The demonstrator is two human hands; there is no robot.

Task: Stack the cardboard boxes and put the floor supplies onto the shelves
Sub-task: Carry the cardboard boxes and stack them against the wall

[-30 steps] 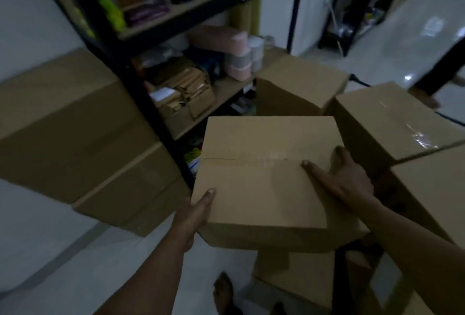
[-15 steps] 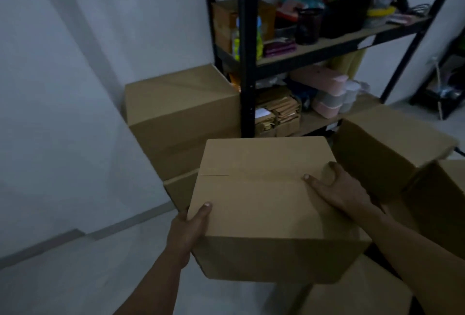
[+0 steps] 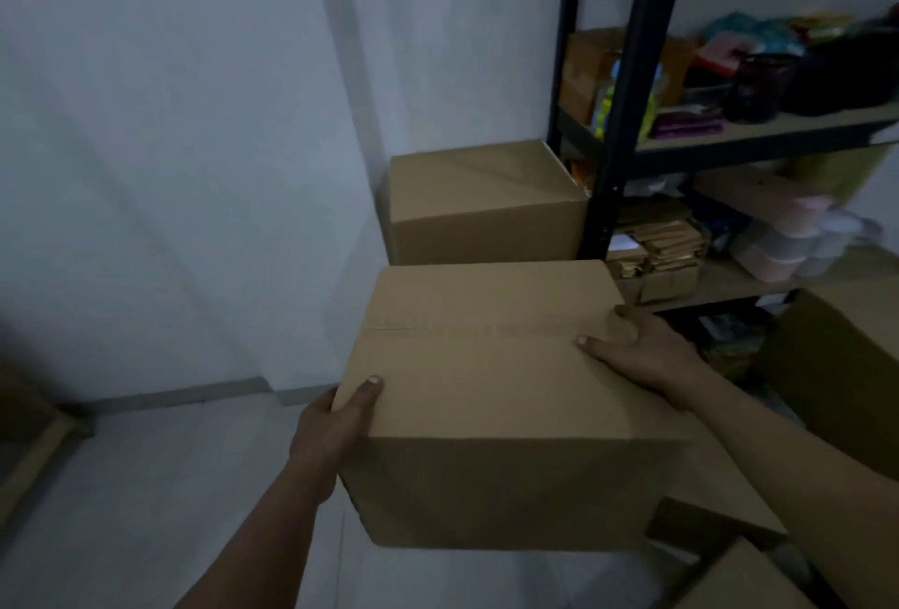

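You've swung left over the last second. The loose boxes at the right have slid to the frame edge, and the box by the wall (image 3: 481, 200) now sits dead ahead at upper centre, just left of the black shelf post (image 3: 627, 73). That reads as lining up a stack. The carried box (image 3: 486, 365) is mid-frame, off the floor (image 3: 146, 487), its far edge overlapping the wall box's front, and not yet set down. Your left hand (image 3: 335, 423) clamps the near left corner with its thumb on top, fingers hidden underneath. Your right hand (image 3: 642, 350) curls over the right top edge, thumb flat on the lid.
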